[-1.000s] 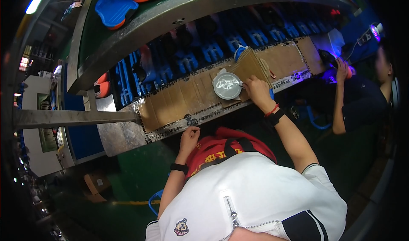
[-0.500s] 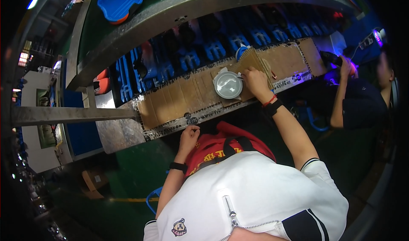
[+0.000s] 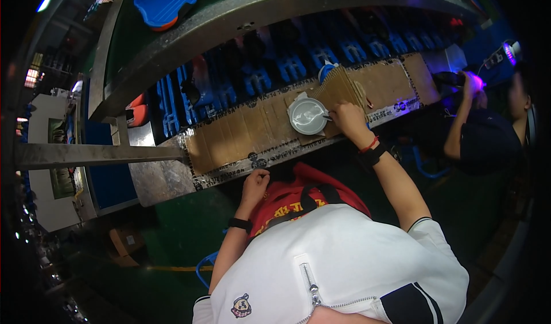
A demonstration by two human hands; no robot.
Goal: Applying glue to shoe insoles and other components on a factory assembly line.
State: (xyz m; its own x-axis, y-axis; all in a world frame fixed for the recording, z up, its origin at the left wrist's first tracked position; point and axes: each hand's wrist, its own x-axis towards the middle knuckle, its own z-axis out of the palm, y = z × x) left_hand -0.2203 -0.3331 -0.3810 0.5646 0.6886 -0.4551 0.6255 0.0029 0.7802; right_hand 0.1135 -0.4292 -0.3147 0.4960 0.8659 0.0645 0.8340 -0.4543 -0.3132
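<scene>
A shallow round whitish bowl (image 3: 308, 117) with a shiny grey inside sits on the cardboard-covered bench (image 3: 224, 143). At its right rim is my right hand (image 3: 348, 120), fingers pinched together. A small dark thin tip shows between the fingertips and the bowl; its kind is too small to tell. My left hand (image 3: 255, 187) is closed, held low at the bench's front edge beside the red apron (image 3: 298, 195). Whether anything lies in its curled fingers is hidden. Behind the right hand stands a corrugated cardboard piece (image 3: 342, 86), with a blue-and-white roundish thing (image 3: 327, 69) at its far corner.
Several blue moulded parts (image 3: 255, 80) stand in a row along the back of the bench. Above them runs a metal rail (image 3: 247, 26), and blue-and-orange pieces (image 3: 163, 7) lie beyond it. On the right, another person's hand (image 3: 472, 84) works near a purple light.
My right hand has drawn a little toward me and to the right, still beside the bowl. My left hand stays put. The other person's hand has shifted slightly by the purple light.
</scene>
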